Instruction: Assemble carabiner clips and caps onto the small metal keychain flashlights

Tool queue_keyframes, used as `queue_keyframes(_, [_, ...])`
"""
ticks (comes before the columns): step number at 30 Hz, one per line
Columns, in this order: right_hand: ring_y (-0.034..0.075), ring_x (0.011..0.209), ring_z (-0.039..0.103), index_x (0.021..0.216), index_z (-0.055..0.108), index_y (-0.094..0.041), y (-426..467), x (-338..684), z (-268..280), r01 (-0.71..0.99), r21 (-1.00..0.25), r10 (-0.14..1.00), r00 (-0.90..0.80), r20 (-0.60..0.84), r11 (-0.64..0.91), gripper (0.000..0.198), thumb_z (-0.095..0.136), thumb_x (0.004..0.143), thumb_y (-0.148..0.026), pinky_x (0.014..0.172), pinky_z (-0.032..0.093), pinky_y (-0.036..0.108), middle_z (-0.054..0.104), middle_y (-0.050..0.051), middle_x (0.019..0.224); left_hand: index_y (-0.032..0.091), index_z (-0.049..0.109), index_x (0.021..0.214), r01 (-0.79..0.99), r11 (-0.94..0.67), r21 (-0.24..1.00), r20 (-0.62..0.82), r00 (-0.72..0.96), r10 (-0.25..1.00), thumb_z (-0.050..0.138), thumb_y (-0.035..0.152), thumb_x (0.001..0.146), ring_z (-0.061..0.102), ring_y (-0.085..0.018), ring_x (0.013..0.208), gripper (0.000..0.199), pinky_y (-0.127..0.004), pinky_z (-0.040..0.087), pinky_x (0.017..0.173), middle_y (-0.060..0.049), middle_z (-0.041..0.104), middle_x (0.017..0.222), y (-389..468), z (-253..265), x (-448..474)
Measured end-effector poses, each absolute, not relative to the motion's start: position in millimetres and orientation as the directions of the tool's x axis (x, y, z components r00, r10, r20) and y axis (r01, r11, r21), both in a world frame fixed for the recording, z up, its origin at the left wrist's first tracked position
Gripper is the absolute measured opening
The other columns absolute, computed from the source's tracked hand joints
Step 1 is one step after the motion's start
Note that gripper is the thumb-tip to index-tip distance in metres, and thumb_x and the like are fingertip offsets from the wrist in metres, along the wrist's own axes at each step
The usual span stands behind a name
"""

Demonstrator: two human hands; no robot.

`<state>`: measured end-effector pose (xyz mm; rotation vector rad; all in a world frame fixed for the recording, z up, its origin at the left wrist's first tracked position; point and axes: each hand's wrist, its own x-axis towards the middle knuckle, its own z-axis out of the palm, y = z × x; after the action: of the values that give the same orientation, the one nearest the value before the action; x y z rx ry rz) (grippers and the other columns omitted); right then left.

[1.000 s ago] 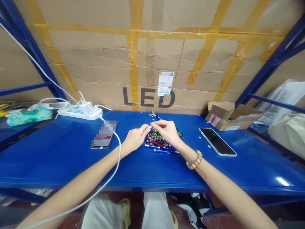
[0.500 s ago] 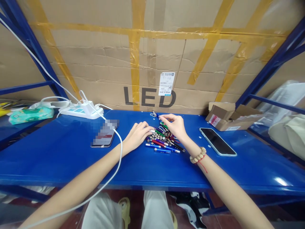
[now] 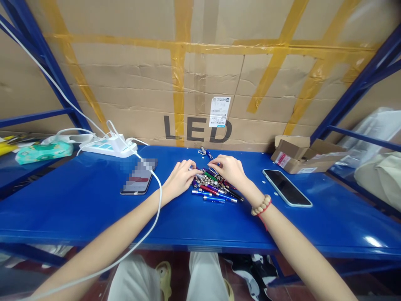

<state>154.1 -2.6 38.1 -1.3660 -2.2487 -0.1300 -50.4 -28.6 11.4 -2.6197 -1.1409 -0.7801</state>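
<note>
A pile of small coloured metal tubes [image 3: 209, 190] that look like penlights lies on the blue table, mixed with small round silver pieces [image 3: 207, 180] resembling button cells. At the pile's left edge is my left hand [image 3: 181, 176], fingers pinched together; a pale bit shows at its fingertips, too small to name. My right hand [image 3: 231, 170] hovers over the pile's back right part, thumb and forefinger closed in a pinch, and what they hold is hidden. Behind it a blue tube [image 3: 209, 154] lies near a silver carabiner clip [image 3: 201, 152].
A phone [image 3: 138, 184] with a blurred screen lies left, crossed by a white cable [image 3: 161, 190] hanging over my left arm. At the back left sits a power strip [image 3: 108, 147]. A second phone [image 3: 287, 188] and an open cardboard box [image 3: 296, 155] are right. A large carton [image 3: 140, 92] stands behind.
My right hand has come slightly down and nearer the pile, and the blue tube behind it shows more. My left hand stays at the pile's left edge with its fingertips shifted slightly.
</note>
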Motion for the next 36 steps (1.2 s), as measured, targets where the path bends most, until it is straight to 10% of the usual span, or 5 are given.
queue_keyframes(6, [0.013, 0.072, 0.058, 0.082, 0.069, -0.024, 1, 157, 38, 0.785, -0.139, 0.765, -0.521, 0.378, 0.603, 0.033, 0.042, 0.089, -0.042, 0.053, 0.030, 0.022, 0.067, 0.001, 0.081, 0.022, 0.062, 0.108, 0.674, -0.735, 0.081, 0.466, 0.626, 0.625, 0.039, 0.012, 0.085, 0.047, -0.019, 0.095, 0.034, -0.033, 0.037, 0.081, -0.006, 0.053, 0.106, -31, 10, -48])
queue_keyframes(18, [0.021, 0.098, 0.056, 0.103, 0.064, -0.020, 34, 192, 16, 0.920, -0.202, 0.883, -0.234, 0.406, 0.336, 0.027, 0.046, 0.086, -0.031, 0.079, 0.043, 0.031, 0.064, 0.007, 0.104, 0.024, 0.053, 0.122, 0.672, -0.734, 0.096, 0.432, 0.637, 0.639, 0.039, 0.027, 0.091, 0.046, -0.020, 0.104, 0.034, -0.035, 0.037, 0.087, -0.008, 0.052, 0.116, -33, 11, -47])
queue_keyframes(26, [0.026, 0.123, 0.037, 0.129, 0.047, -0.024, 32, 172, 1, 0.858, -0.242, 0.873, -0.373, 0.314, 0.453, 0.054, 0.035, 0.087, -0.055, 0.099, 0.027, 0.046, 0.045, 0.008, 0.135, 0.020, 0.053, 0.119, 0.689, -0.716, 0.112, 0.467, 0.599, 0.650, 0.039, 0.031, 0.091, 0.045, -0.020, 0.108, 0.033, -0.035, 0.036, 0.088, -0.008, 0.053, 0.116, -33, 13, -46])
queue_keyframes(36, [0.024, 0.122, 0.040, 0.114, 0.061, -0.017, 30, 162, 1, 0.856, -0.126, 0.848, -0.458, 0.267, 0.502, 0.049, 0.033, 0.090, -0.049, 0.102, 0.022, 0.043, 0.054, 0.012, 0.127, 0.018, 0.053, 0.111, 0.694, -0.701, 0.164, 0.455, 0.578, 0.678, 0.035, 0.034, 0.092, 0.047, -0.019, 0.102, 0.031, -0.034, 0.036, 0.087, -0.007, 0.055, 0.112, -35, 16, -45])
